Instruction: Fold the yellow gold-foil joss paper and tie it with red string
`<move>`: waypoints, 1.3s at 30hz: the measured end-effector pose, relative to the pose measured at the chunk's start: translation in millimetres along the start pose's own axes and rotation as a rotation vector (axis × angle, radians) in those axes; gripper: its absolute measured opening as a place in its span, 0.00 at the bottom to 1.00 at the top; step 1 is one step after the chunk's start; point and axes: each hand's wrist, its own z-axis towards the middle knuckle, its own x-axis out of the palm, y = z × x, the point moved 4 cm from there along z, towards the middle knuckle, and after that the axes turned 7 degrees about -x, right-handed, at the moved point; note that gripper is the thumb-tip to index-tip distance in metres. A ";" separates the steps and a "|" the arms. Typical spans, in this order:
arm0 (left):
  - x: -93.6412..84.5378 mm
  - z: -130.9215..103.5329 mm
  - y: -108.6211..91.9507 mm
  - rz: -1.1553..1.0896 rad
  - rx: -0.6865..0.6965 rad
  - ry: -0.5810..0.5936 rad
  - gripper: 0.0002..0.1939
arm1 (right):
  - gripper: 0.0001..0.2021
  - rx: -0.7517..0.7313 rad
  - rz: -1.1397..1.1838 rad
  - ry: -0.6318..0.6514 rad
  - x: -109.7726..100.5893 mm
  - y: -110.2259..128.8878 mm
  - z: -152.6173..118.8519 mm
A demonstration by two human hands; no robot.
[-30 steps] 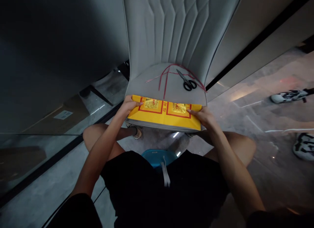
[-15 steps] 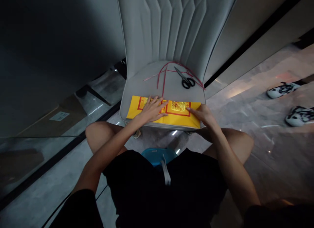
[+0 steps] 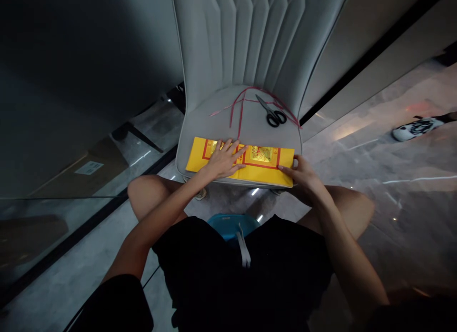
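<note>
A long strip of folded yellow paper (image 3: 266, 174), printed with red borders and shiny gold pictures, lies along the front of a grey chair seat (image 3: 210, 125). Flat on its left half rests my left hand (image 3: 224, 161), fingers spread and pressing down. At the right end, my right hand (image 3: 303, 172) pinches the paper's edge, thumb on top and the other fingers beyond and partly under the end. Behind the paper lie a thin red ribbon (image 3: 241, 114) and black-handled scissors (image 3: 273, 114), their blades pointing to the back left.
The padded chair back (image 3: 246, 36) rises behind the seat. A blue stool (image 3: 228, 226) shows between the legs. To the left, a cardboard box (image 3: 74, 167) appears behind a glassy panel. A black-and-white shoe (image 3: 416, 129) is on the floor at right.
My right hand has slid slightly outward and down along the paper's right end. My left hand stays spread on the paper. One of the two shoes at right has left view.
</note>
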 end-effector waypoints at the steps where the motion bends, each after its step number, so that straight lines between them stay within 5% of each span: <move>1: 1.4 0.6 0.5 -0.001 0.002 -0.002 0.35 | 0.32 0.009 -0.068 0.007 -1.1 1.9 -4.1; 5: 4.8 2.1 0.6 -0.004 0.002 -0.011 0.35 | 0.33 -0.022 -0.654 -0.116 -5.4 25.4 -24.8; 7: 5.1 2.4 0.1 -0.009 0.001 -0.017 0.35 | 0.33 -0.174 -0.867 -0.227 6.5 47.4 -30.9; 10: 5.0 2.5 0.0 -0.018 -0.006 -0.022 0.35 | 0.26 -0.568 -0.970 -0.289 43.7 79.0 -33.6; 14: 5.3 2.1 -0.1 -0.015 -0.004 -0.028 0.34 | 0.20 -0.692 -1.073 -0.433 56.4 92.7 -41.0; 19: 5.8 1.4 -1.3 0.002 0.007 -0.040 0.34 | 0.21 -0.781 -1.154 -0.381 35.9 92.8 -55.1; 25: 3.8 1.1 -3.8 0.013 -0.002 -0.029 0.34 | 0.29 -0.890 -1.041 -0.036 96.0 71.5 -6.7; 28: 3.7 -0.2 1.4 0.003 0.006 -0.047 0.33 | 0.35 -0.837 -0.983 -0.054 104.5 48.9 16.5; 32: 5.4 -7.6 23.7 -0.013 -0.018 -0.091 0.33 | 0.36 -0.830 -0.951 -0.144 87.2 24.9 22.4; 39: 9.1 -18.2 48.9 -0.009 -0.092 -0.108 0.33 | 0.33 -0.810 -0.948 -0.159 82.5 25.0 15.8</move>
